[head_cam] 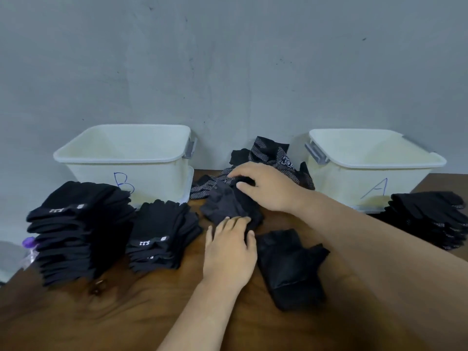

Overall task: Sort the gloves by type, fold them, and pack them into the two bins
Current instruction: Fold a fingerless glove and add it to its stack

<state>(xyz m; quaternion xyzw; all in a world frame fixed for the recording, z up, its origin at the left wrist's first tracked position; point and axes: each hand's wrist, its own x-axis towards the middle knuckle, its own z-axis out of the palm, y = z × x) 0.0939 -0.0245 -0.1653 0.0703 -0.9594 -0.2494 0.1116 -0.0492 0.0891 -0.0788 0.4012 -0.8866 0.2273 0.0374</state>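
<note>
Near tabletop (114, 315) lying bare, offering widest way in. Tall stack (76, 231) and lower stack (162, 234) standing side by side just before bin B (121, 158), blocking its front; bin mouth gaping open from above. Right stack (430, 219) crowding front right corner of bin A (374, 160); mouth likewise gaping open. Loose pile (268, 155) filling gap between bins, against wall. Glove (228, 206) under left hand (228, 252) and right hand (266, 188), plus folded glove (288, 269), occupying middle. Right forearm barring diagonal from right edge.

Glove heap (269, 151) maybe against bin A (354, 184)
</note>
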